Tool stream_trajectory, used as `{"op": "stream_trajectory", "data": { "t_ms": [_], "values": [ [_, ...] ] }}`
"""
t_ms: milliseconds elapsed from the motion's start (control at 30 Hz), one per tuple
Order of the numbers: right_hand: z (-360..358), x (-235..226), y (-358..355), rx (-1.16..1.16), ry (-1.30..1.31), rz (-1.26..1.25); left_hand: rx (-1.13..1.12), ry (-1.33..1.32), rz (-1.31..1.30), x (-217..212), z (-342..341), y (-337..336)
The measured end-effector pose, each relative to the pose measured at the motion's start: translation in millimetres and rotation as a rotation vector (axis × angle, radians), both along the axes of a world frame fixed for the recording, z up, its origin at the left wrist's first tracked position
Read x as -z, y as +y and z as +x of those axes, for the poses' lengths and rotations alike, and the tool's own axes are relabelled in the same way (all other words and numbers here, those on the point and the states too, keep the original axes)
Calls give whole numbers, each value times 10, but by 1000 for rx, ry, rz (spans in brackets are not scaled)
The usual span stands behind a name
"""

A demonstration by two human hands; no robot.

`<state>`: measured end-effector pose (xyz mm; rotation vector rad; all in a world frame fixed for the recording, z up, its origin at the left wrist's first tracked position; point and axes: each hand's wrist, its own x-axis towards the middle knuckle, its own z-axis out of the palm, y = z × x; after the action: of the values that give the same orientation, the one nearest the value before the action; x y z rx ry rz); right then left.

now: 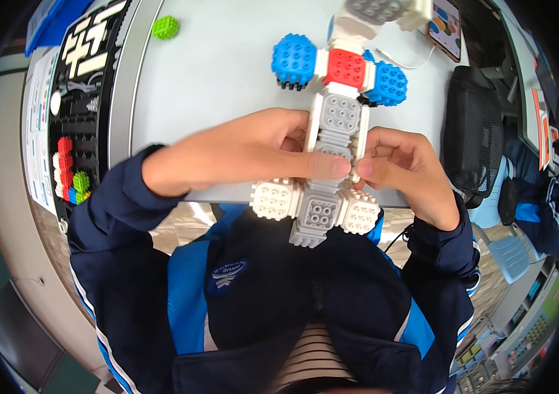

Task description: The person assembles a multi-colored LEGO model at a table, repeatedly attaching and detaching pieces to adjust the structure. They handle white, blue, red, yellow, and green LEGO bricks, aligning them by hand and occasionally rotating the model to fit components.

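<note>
A long toy model built of studded blocks (341, 113) is held over the table's near edge. Grey blocks form its middle, with white strips along both sides. Toward the far end are a red block (345, 68) and blue blocks (294, 59) standing out left and right. White studded blocks (273, 199) flank the near grey end. My left hand (246, 148) is closed round the middle from the left, its thumb lying across the grey part and its other fingers mostly hidden. On the opposite side, my right hand (401, 164) pinches the model's right white strip between thumb and fingers.
A loose green block (165, 27) lies on the table (214, 72). Black trays with white pieces (89, 62) and coloured blocks (65, 161) line the left side. Right of the model are a phone (446, 29), a white cable (411, 65) and a black mesh case (473, 131).
</note>
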<state>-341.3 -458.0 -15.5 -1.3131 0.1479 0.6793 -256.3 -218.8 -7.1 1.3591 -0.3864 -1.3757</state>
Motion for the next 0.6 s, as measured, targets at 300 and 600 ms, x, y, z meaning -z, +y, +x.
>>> {"op": "stream_trajectory", "data": {
  "t_ms": [300, 600],
  "values": [
    [-47, 11, 37, 9, -26, -10, 43, 1, -12, 84, 24, 36],
    [-38, 19, 45, -3, -41, -56, -36, 2, -84, 170, -49, 20]
  ]
}}
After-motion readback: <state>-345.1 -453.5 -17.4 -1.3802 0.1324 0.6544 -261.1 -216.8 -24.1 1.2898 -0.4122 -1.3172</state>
